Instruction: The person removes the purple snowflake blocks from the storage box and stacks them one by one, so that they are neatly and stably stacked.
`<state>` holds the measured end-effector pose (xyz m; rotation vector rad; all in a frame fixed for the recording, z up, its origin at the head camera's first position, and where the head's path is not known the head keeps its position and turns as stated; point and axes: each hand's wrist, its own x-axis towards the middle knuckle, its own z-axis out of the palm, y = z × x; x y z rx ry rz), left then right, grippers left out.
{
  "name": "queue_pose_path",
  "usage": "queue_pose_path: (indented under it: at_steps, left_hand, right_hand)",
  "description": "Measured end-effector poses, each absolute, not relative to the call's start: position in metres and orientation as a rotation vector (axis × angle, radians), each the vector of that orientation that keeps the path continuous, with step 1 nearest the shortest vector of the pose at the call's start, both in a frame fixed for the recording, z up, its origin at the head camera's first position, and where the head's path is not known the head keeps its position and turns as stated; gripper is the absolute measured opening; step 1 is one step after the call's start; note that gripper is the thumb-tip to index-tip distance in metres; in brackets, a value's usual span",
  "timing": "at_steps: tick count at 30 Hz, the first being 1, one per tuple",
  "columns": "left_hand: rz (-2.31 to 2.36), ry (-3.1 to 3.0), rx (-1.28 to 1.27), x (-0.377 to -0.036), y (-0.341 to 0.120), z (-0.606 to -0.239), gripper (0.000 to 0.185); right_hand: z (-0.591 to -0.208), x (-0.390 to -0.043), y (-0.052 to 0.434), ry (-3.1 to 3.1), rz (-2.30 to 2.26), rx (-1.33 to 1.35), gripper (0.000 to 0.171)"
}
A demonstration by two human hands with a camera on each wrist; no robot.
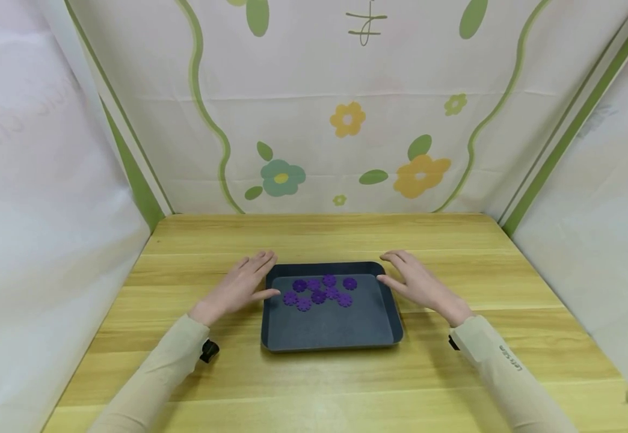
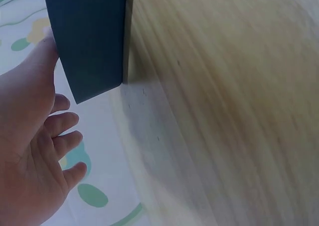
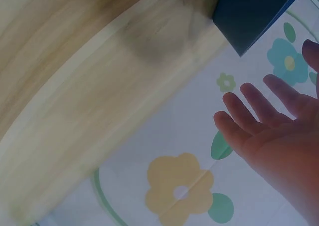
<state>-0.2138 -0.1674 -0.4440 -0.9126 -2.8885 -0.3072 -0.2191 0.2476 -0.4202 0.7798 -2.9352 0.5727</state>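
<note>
A dark grey-blue rectangular tray (image 1: 330, 332) lies on the wooden table. Several purple flower-shaped discs (image 1: 304, 304) are scattered over its far half, some dark and some lighter. My left hand (image 1: 240, 285) is at the tray's far left corner, fingers extended and thumb reaching over the left rim. On the other side, my right hand (image 1: 417, 281) is beside the far right corner, its fingers spread and slightly bent, thumb tip near the right rim. Both wrist views show the tray's outer wall (image 2: 92, 41) close to the fingers; neither palm holds anything.
The wooden table (image 1: 314, 397) extends around the tray on all sides. Behind it hangs a white fabric wall (image 1: 303, 132) printed with flowers and vines. White fabric sides (image 1: 49, 198) stand to the left and right. A black strap piece (image 1: 209, 350) shows at the left wrist.
</note>
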Motion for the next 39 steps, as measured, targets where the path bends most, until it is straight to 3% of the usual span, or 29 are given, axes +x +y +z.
queue_pose_path:
  at_steps: [39]
  left_hand:
    - [-0.284, -2.914, -0.954, -0.211, -0.164, -0.447, 0.078]
  right_hand:
    - [-0.42, -0.23, 0.217, -2.968, 0.888, 0.912, 0.043]
